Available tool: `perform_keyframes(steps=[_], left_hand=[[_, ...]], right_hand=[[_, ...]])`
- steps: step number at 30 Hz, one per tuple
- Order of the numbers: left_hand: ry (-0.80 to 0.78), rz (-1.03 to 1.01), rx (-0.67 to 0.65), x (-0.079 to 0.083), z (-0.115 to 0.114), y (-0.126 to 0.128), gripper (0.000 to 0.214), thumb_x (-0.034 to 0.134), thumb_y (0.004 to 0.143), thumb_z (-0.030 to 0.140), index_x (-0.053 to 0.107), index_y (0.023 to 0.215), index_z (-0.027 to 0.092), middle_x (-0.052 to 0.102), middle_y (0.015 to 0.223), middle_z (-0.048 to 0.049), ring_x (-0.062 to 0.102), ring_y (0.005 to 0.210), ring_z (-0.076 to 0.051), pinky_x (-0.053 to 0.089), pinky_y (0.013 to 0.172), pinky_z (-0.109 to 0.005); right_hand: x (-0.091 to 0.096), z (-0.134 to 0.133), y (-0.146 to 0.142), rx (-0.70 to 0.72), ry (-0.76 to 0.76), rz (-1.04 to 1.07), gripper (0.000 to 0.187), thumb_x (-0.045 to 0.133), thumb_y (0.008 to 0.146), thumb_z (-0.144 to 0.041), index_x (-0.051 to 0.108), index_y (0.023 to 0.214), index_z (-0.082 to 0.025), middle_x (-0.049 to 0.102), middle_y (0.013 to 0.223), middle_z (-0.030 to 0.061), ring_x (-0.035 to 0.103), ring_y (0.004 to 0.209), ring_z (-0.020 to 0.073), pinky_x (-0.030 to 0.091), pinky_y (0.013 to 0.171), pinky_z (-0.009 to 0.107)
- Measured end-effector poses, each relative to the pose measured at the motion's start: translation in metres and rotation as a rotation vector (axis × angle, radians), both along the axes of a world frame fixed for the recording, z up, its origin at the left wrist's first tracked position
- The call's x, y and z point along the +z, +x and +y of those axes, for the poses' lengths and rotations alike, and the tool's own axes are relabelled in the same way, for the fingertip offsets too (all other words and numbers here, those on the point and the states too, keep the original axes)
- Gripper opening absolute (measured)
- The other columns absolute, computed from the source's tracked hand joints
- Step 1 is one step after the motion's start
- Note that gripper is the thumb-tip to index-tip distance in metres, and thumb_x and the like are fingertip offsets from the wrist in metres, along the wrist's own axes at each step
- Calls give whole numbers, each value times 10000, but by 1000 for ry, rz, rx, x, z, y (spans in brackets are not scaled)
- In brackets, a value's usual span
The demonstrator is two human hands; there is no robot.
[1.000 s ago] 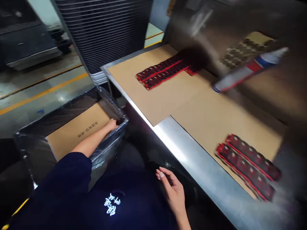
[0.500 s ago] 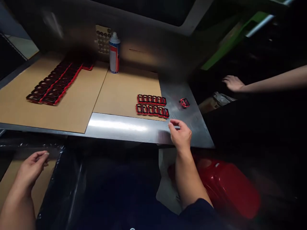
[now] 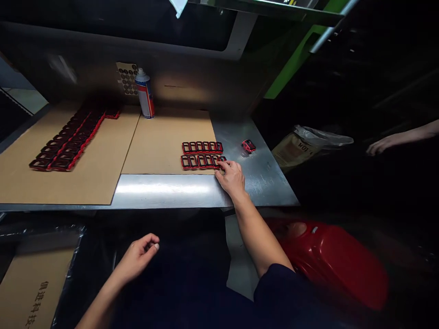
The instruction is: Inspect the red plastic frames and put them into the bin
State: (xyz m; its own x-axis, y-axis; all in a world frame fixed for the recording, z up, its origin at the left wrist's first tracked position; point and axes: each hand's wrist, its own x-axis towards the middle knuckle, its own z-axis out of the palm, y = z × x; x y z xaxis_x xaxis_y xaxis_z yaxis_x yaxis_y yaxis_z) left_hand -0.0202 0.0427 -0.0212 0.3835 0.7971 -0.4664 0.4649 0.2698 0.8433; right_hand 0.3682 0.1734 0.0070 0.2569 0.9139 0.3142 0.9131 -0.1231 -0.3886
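Note:
My right hand [image 3: 232, 178] rests on the steel table [image 3: 164, 189], fingertips touching the right end of two short rows of red-and-black frame parts [image 3: 201, 154] on a brown cardboard sheet [image 3: 164, 141]. Its fingers are spread and hold nothing. My left hand [image 3: 137, 257] hangs below the table edge over my dark lap, fingers loosely curled and apart, empty. A single red-and-black part [image 3: 248, 145] lies alone on the bare steel to the right.
Long rows of the same parts [image 3: 65, 144] lie on a second cardboard sheet [image 3: 51, 183] at left. A spray can [image 3: 145, 93] stands at the back. A plastic-lined cardboard box [image 3: 30, 283] sits lower left, a red container [image 3: 336, 265] lower right. Another person's hand [image 3: 380, 146] reaches in at right.
My right hand has moved forward onto the table to touch the short rows. My left hand has swung from the lined box towards the middle. The other person's hand has dropped lower.

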Motion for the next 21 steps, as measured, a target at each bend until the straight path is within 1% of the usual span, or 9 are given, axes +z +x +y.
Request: perform_keyframes(steps=[5, 7, 9, 11, 12, 13, 15, 18, 21], left_hand=[[22, -46, -147, 13, 1, 23, 273, 617, 908, 484, 687, 964, 226, 608, 785, -5, 508, 697, -153, 395, 660, -265], [-23, -126, -108, 19, 2, 28, 272, 653, 896, 477, 694, 995, 227, 642, 839, -21, 555, 758, -163, 437, 717, -269], [-99, -248, 34, 25, 3, 36, 350, 731, 841, 483, 682, 1077, 230, 682, 974, -56, 615, 880, -190, 486, 801, -289], [-187, -408, 225, 31, 6, 49, 576, 836, 726, 494, 636, 1204, 244, 661, 1213, -108, 644, 1053, -248, 530, 866, -340], [-229, -494, 306, 33, 8, 57, 704, 880, 662, 494, 605, 1263, 252, 620, 1319, -128, 639, 1122, -278, 547, 876, -363], [-270, -569, 370, 35, 10, 65, 797, 913, 608, 485, 584, 1296, 254, 593, 1373, -137, 638, 1152, -293, 559, 879, -373], [-311, -655, 482, 36, 14, 81, 815, 939, 581, 436, 590, 1290, 235, 640, 1314, -121, 654, 1130, -256, 553, 910, -342], [-318, -656, 661, 32, 18, 92, 631, 930, 613, 374, 651, 1150, 193, 729, 1043, -53, 685, 971, -164, 537, 906, -265], [-346, -671, 777, 25, 20, 88, 523, 932, 599, 341, 664, 1018, 177, 733, 908, -19, 692, 831, -131, 555, 801, -231]], right_hand=[[3, -10, 13, -82, 3, -1, 241, 609, 896, -322, 763, 1039, -206, 698, 1015, 119, 573, 1011, 303, 470, 909, 417], [8, -30, 10, -131, 18, 6, 237, 591, 898, -325, 748, 1008, -185, 688, 953, 124, 578, 945, 303, 473, 897, 438], [13, -58, -8, -132, 29, 19, 238, 582, 910, -337, 731, 1005, -177, 682, 924, 123, 586, 918, 301, 481, 897, 456], [17, -91, -43, -17, 28, 40, 183, 615, 905, -338, 727, 970, -210, 694, 941, 98, 606, 947, 280, 496, 926, 429], [19, -106, -65, 138, 36, 71, 158, 617, 916, -311, 729, 966, -212, 697, 971, 103, 613, 988, 280, 506, 940, 427], [20, -120, -88, 303, 31, 103, 140, 618, 923, -286, 732, 965, -217, 700, 994, 105, 615, 1029, 281, 520, 949, 425], [21, -142, -130, 535, -22, 121, 128, 638, 905, -235, 741, 980, -227, 706, 1032, 109, 607, 1093, 302, 562, 924, 421], [15, -156, -167, 591, -43, 85, 205, 619, 904, -187, 744, 1063, -216, 719, 1097, 135, 625, 1113, 335, 608, 873, 452], [10, -155, -172, 608, -21, 155, 326, 599, 917, -180, 702, 1219, -247, 688, 1290, 132, 662, 1130, 309, 616, 912, 465]])
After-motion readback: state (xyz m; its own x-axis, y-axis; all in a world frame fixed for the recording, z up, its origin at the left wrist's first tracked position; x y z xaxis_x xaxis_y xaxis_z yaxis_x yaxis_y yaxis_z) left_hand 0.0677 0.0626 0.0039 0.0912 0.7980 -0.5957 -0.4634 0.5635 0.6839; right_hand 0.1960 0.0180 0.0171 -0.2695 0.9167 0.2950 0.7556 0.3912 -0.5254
